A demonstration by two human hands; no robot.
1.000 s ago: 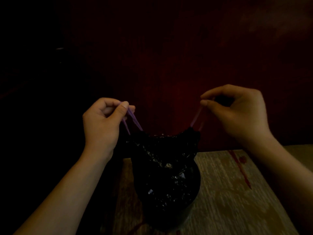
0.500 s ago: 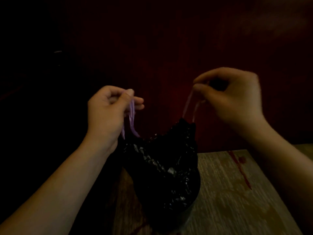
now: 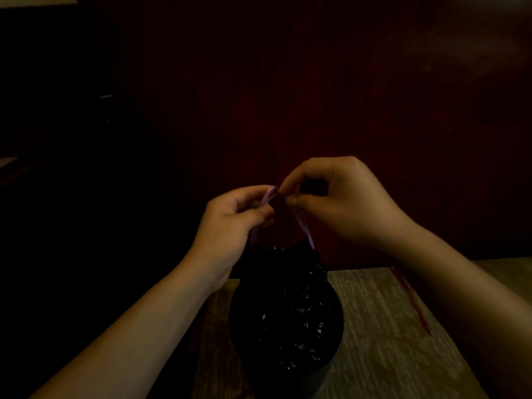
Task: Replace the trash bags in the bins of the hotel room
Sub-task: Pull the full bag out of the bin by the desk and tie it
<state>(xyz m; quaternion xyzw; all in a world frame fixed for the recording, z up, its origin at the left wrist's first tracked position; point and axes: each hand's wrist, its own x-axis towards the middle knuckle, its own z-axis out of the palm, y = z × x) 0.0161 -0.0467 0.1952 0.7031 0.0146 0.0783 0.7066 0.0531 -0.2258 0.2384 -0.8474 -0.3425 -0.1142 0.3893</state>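
- My left hand [image 3: 230,223] and right hand [image 3: 339,205] meet just above the black trash bag [image 3: 288,306], fingertips almost touching
- Each hand pinches a loop of the purple drawstring [image 3: 306,234] between thumb and forefinger; the other fingers are curled in, and I can't see them holding anything else
- The bag sits in the bin [image 3: 328,372], its mouth gathered and puckered below my hands; in this gloom I can hardly tell the bin's wall from the plastic
- I judge the step to be tying the bag shut: I should cross one loop over the other, tuck it through and pull sideways, not upward, so the thin plastic doesn't tear and the bin doesn't tip
- I should pinch close to the crossing, since the string looks slippery and the light is poor
- The bin stands on a pale wood-grain surface [image 3: 383,326], with a red streak [image 3: 411,303] to its right
- Behind is a dark red wall [image 3: 316,96]; the left of the room is too dark to make out
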